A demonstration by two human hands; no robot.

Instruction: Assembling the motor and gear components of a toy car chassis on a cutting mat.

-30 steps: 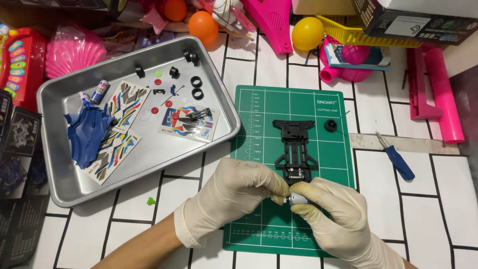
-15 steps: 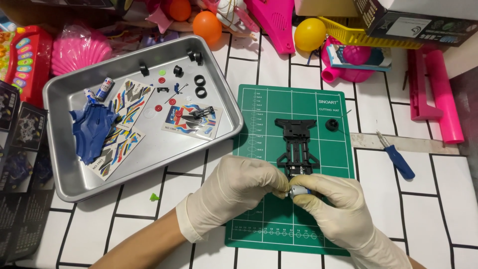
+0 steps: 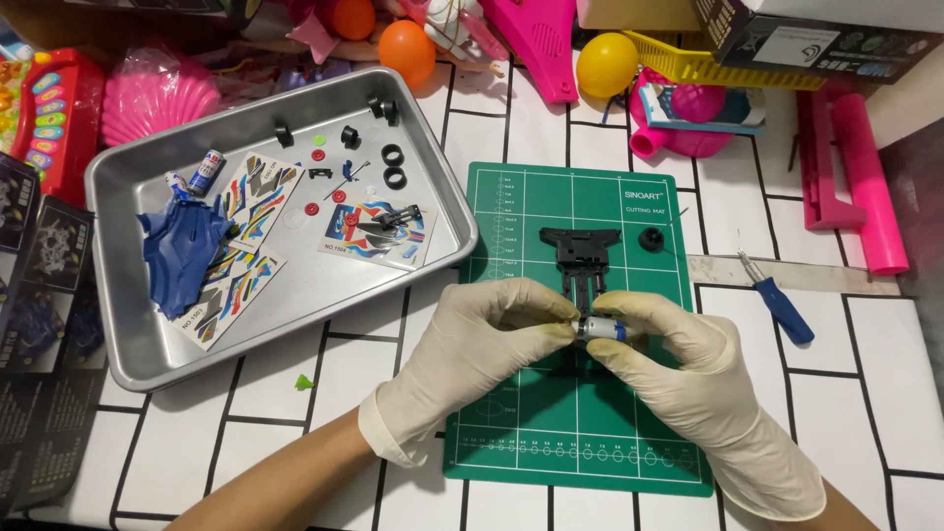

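Observation:
Both my hands wear cream latex gloves and meet over a green cutting mat (image 3: pixel 536 433). My left hand (image 3: pixel 482 339) and my right hand (image 3: pixel 678 379) pinch a small silver and blue cylindrical motor (image 3: pixel 602 328) between their fingertips. Right behind it lies a black toy car chassis (image 3: pixel 582 254) on the mat, its near end hidden by my fingers. A small black round part (image 3: pixel 651 238) sits on the mat to the chassis's right.
A metal tray (image 3: pixel 147 349) at the left holds a blue car body shell (image 3: pixel 182 244), sticker sheets (image 3: pixel 379 231), black tyres (image 3: pixel 394 167) and small parts. A blue-handled screwdriver (image 3: pixel 777 300) lies to the right of the mat. Pink, yellow and orange toys crowd the far edge.
The view has shifted slightly. My hands stay together over the mat, and the motor shows a little more between my fingertips.

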